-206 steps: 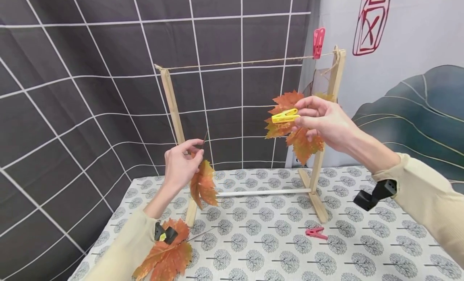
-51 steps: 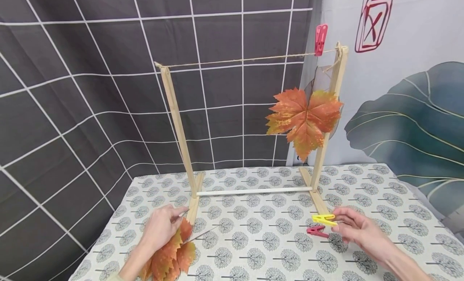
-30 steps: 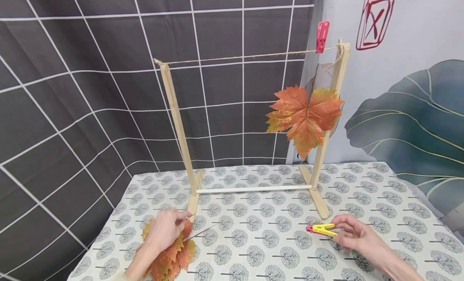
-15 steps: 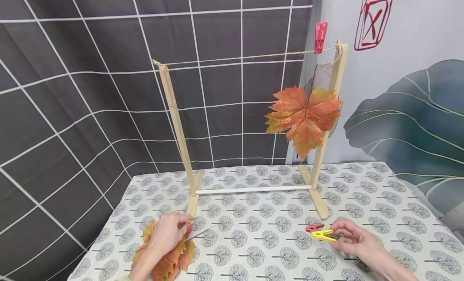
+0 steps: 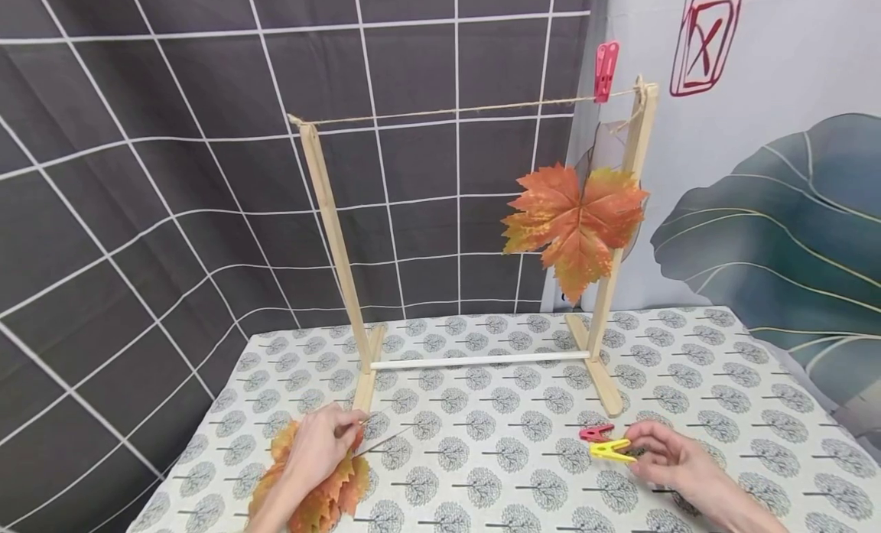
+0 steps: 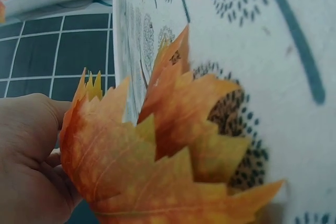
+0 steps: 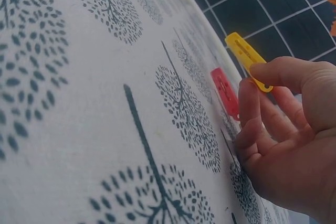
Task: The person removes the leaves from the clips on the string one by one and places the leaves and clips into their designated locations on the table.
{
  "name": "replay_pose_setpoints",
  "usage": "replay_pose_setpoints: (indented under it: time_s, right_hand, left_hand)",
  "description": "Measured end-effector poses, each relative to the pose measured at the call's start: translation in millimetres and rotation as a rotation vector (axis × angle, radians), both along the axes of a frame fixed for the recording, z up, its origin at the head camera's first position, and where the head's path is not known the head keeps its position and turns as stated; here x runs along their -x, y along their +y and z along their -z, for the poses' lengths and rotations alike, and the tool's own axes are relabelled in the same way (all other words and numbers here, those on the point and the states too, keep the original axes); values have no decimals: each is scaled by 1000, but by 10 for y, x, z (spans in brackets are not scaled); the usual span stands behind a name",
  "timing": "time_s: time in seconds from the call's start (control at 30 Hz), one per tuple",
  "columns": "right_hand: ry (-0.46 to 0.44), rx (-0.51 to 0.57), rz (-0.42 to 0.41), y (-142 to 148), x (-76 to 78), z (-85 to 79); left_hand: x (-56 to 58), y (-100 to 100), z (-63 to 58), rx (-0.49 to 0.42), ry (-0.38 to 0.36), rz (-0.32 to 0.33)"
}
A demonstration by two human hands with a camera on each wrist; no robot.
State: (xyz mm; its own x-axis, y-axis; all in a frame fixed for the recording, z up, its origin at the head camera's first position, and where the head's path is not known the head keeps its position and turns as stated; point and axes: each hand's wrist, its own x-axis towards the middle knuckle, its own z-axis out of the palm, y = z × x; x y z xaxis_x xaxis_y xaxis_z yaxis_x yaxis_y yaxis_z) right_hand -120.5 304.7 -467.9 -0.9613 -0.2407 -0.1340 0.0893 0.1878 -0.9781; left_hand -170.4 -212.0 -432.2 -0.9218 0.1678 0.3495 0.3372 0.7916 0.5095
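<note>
An orange artificial maple leaf (image 5: pixel 303 510) lies under my left hand (image 5: pixel 316 449), overlapping a second orange leaf on the table. My left thumb and forefinger pinch its stem by the near foot of the frame; the other leaf's thin stem points right. In the left wrist view the orange leaf (image 6: pixel 131 166) curls up beside the hand. My right hand (image 5: pixel 677 464) pinches a yellow clothespin (image 5: pixel 612 450) low over the table. Just behind it lies a pink clothespin (image 5: pixel 595 432). In the right wrist view the yellow clothespin (image 7: pixel 247 56) sits between thumb and fingertips.
A wooden frame (image 5: pixel 335 250) stands behind my hands, with a white crossbar (image 5: pixel 475 360) low down and a twine line (image 5: pixel 454 111) across its top. At right a pink clothespin (image 5: pixel 605 73) on the twine holds a hanging maple leaf (image 5: pixel 574 223). Patterned cloth (image 5: pixel 495 472) covers the table.
Since the oldest frame, my left hand has lowered its leaf onto the leaf on the table. My right hand has brought the yellow clothespin down beside the pink one. Lately both hands barely move.
</note>
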Motion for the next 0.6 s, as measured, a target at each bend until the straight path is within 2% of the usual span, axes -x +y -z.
replay_pose_setpoints:
  time_s: [0.37,0.6]
  right_hand:
    - [91,12,-34,-2,-25,39]
    - [144,-5,-38,-31,-27,58]
  left_hand:
    - [8,10,72,-34,11,14]
    - [15,7,101,-18,50,15]
